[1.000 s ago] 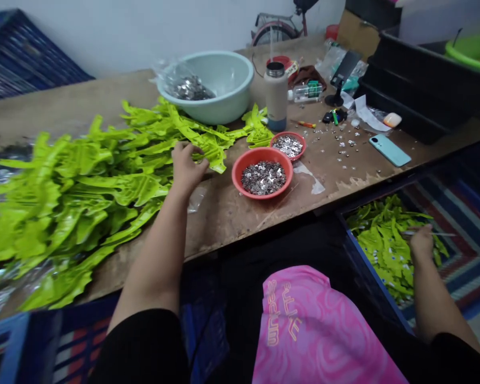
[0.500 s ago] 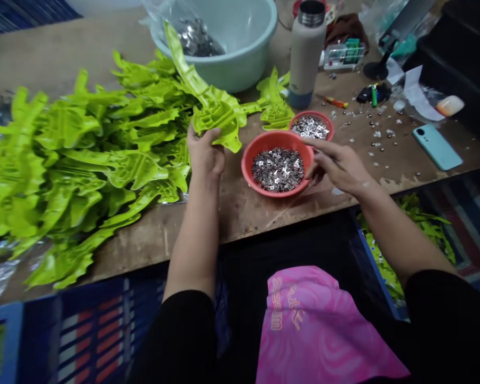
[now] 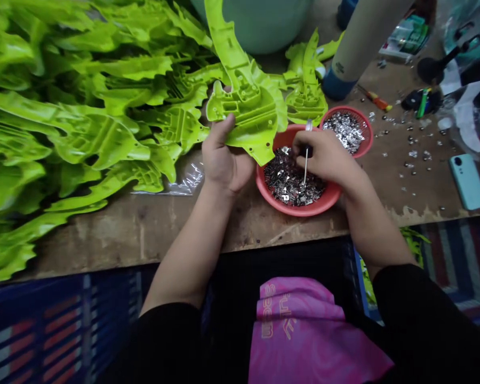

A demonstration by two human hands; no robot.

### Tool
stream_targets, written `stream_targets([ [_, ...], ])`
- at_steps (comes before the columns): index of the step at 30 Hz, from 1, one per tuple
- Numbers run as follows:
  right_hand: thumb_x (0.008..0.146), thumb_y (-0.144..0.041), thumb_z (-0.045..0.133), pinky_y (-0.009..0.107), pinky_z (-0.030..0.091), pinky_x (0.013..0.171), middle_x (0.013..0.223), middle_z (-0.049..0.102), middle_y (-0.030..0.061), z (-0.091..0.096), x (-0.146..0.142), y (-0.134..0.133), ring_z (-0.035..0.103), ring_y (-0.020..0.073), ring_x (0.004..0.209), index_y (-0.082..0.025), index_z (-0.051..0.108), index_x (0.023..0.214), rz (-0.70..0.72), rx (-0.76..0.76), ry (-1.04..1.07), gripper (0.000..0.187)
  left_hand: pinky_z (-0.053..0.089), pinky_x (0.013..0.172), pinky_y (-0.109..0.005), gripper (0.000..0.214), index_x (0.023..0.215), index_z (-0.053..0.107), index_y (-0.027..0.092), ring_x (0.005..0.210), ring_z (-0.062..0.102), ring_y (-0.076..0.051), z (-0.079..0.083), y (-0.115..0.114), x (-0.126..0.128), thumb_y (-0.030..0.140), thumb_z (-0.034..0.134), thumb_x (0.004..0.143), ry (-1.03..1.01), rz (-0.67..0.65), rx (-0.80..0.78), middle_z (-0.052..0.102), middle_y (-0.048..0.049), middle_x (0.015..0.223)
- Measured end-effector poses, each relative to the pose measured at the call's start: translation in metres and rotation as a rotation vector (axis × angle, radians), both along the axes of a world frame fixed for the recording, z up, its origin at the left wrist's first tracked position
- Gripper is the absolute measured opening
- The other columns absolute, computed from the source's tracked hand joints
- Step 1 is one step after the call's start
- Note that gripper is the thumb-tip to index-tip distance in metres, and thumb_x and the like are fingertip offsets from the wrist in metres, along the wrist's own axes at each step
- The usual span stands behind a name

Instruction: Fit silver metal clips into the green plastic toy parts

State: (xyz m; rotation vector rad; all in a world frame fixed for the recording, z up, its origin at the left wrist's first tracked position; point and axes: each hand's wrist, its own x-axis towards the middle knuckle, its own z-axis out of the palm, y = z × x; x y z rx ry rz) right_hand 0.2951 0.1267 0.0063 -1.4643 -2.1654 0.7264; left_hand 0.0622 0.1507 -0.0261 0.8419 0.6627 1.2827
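Observation:
My left hand (image 3: pixel 226 154) is closed on a lime-green plastic moulding (image 3: pixel 252 109), thumb on its ribbed inner face, holding it tilted above the table. Over the larger red bowl (image 3: pixel 300 209), my right hand (image 3: pixel 324 154) grips a screwdriver (image 3: pixel 305 169) with its thin metal shaft pointing down. The shaft's tip reaches the small metal clips (image 3: pixel 290 178) heaped in that bowl; whether my fingers also hold a clip cannot be made out. Behind my right hand stands a smaller red basket (image 3: pixel 370 136) of shiny metal pieces (image 3: pixel 344 129).
A pile of lime-green mouldings (image 3: pixel 104 106) covers the left side. A pale green basin (image 3: pixel 264 26) and a bottle (image 3: pixel 360 48) stand behind. Loose metal bits, an orange-handled tool (image 3: pixel 378 100) and a phone (image 3: pixel 468 181) lie right. The table edge runs close below my wrists.
My right hand has moved from the larger bowl's right rim to over the clips, its screwdriver now pointing down. The view has shifted closer; my left hand still holds the moulding.

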Motion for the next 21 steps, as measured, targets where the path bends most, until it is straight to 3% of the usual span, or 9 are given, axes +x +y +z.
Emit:
stream_targets([
  [3,0.08,-0.022,0.074,0.04,0.062,0.086,0.083,0.073,-0.0015,-0.003,0.007,-0.001,0.071,0.0191,0.082,-0.026,0.052,0.084,-0.145,0.012,0.326,0.023,0.048,0.138,-0.056,0.041,0.129,0.067,0.035,0.161,0.056,-0.033,0.009,-0.015,0.013,0.042,0.074,0.09,-0.027,0.008,0.024,0.08,-0.0019,0.135],
  [7,0.084,-0.036,0.08,0.043,0.066,0.084,0.08,0.07,-0.0026,-0.007,0.002,-0.005,0.074,0.0207,0.082,-0.029,0.04,0.085,-0.256,0.077,0.589,0.04,0.048,0.139,-0.051,0.073,0.136,0.06,0.042,0.159,0.056,-0.032,0.018,-0.03,0.029,0.033,0.096,0.073,-0.017,0.036,0.104,0.075,0.0015,0.139],
  [11,0.094,-0.031,0.075,0.047,0.066,0.1,0.088,0.071,0.0011,0.003,0.003,-0.012,0.072,0.0217,0.091,-0.029,0.048,0.085,-0.257,0.179,0.353,0.029,0.047,0.138,-0.046,0.075,0.135,0.051,0.044,0.159,0.053,-0.028,0.017,-0.026,0.046,0.025,0.094,0.077,0.036,0.214,0.202,0.061,0.0059,0.156],
  [15,0.103,-0.029,0.064,0.047,0.064,0.107,0.098,0.073,0.0051,0.009,0.011,-0.016,0.07,0.023,0.098,-0.03,0.058,0.088,-0.189,0.259,0.177,0.016,0.047,0.138,-0.049,0.08,0.137,0.041,0.041,0.157,0.051,-0.029,0.013,-0.01,0.059,0.016,0.089,0.077,0.03,0.261,0.242,0.055,0.002,0.16],
  [18,0.105,-0.039,0.065,0.052,0.064,0.11,0.1,0.071,0.0055,0.0,0.012,-0.015,0.071,0.0262,0.107,-0.03,0.062,0.094,-0.223,0.268,0.267,0.014,0.047,0.136,-0.053,0.082,0.142,0.035,0.042,0.162,0.049,-0.031,0.01,-0.009,0.065,0.025,0.088,0.082,0.06,0.245,0.249,0.049,0.0013,0.165],
  [21,0.104,-0.045,0.068,0.056,0.062,0.114,0.103,0.071,0.0067,-0.011,0.008,-0.012,0.072,0.029,0.115,-0.031,0.064,0.099,-0.236,0.244,0.36,0.016,0.045,0.137,-0.052,0.081,0.145,0.037,0.044,0.167,0.045,-0.032,0.005,-0.017,0.068,0.046,0.092,0.085,0.173,0.254,0.205,0.045,0.0021,0.166],
])
